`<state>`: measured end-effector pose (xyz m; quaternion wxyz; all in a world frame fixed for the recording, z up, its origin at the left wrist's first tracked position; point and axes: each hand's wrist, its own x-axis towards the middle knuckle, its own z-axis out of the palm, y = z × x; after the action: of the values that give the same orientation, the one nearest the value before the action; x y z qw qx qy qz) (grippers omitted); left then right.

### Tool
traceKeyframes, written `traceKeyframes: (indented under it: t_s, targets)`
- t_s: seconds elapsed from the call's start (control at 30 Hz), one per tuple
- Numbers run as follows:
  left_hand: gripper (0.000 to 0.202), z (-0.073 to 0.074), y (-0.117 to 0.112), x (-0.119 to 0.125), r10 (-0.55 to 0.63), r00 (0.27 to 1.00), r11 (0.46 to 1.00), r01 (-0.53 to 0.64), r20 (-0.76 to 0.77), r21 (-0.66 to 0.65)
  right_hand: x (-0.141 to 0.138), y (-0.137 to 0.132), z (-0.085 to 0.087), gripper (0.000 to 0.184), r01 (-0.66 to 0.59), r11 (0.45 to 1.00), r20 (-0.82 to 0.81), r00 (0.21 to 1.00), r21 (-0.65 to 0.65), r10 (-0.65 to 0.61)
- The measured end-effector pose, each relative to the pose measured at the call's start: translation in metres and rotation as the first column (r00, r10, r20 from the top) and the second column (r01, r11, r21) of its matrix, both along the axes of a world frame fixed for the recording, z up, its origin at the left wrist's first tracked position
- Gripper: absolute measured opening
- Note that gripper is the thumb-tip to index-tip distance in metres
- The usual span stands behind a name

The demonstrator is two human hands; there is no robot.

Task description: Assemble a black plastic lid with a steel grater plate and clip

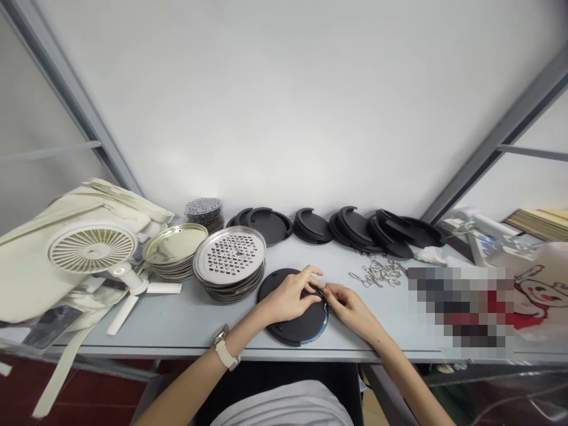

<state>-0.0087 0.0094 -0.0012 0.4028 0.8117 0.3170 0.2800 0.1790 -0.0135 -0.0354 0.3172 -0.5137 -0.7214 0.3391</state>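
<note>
A black round disc [284, 322] with a metal rim showing at its right edge lies on the grey table [177, 328] in front of me. My left hand [290, 294], with a watch on the wrist, rests on top of the disc, fingers curled and pressing near its right edge. My right hand [348, 305] is at the disc's right edge, fingers pinched together on something small that I cannot make out. The fingertips of both hands meet there.
A stack of perforated metal discs [229, 255] and a stack of plain metal plates [174, 247] stand to the left. Black notched discs [346, 226] line the wall. A heap of small wire clips [381, 273] lies right of my hands. A white fan [91, 248] sits far left.
</note>
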Motion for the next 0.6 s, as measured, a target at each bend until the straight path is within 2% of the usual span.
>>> traceKeyframes:
  t_s: [0.4,0.6]
  targets:
    - [0.04,-0.0006,0.0,-0.0005,0.011,0.999,1.0,-0.01,0.034,-0.022,0.003,-0.0018,0.0026,0.039,-0.014,1.0,-0.01,1.0,-0.011,0.014]
    - [0.044,-0.0017,-0.0004,-0.0018,0.061,0.998,0.998,-0.061,-0.024,0.001,-0.006,-0.001,0.0022,0.038,0.106,0.994,0.01,0.994,-0.024,-0.106]
